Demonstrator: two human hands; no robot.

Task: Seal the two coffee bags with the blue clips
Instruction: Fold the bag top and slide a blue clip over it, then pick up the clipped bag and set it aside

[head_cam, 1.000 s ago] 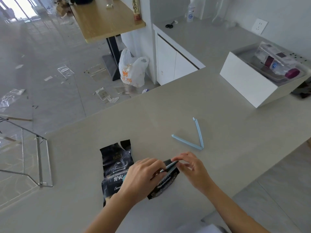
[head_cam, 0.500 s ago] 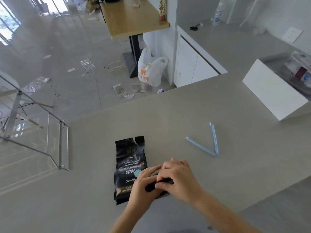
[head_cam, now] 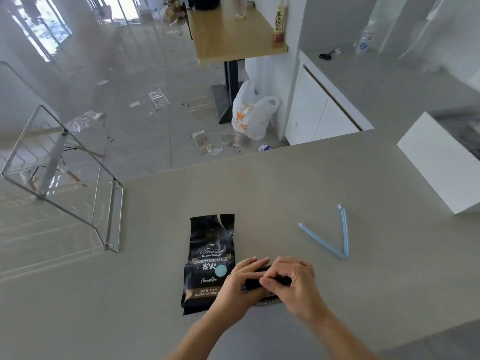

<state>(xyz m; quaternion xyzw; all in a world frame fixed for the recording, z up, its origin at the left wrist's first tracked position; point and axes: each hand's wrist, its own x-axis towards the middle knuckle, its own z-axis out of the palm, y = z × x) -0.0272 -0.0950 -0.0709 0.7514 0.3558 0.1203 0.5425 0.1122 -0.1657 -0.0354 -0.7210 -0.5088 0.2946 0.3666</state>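
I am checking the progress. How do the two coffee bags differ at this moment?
The left coffee bag lies flat and untouched, its label fully visible; the right coffee bag is mostly hidden under the left hand and right hand, which grip its top. The left bag's torn top is open with no clip. Both are black.

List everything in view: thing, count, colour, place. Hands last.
Coffee bag: 1, black, flat on the counter, top torn open.
Second bag: 1, black, mostly hidden under the hands.
Clip: 1, light blue, open in a V, on the counter right of the bags.
Counter: 1, grey.
Box: 1, white, far right on the counter.
Plastic bag: 1, white with orange print, on the floor.
Scissors: 1, black, on the far counter.
Bottle: 1, on the wooden table.
Left hand, right hand: 2, both closed on the second bag.
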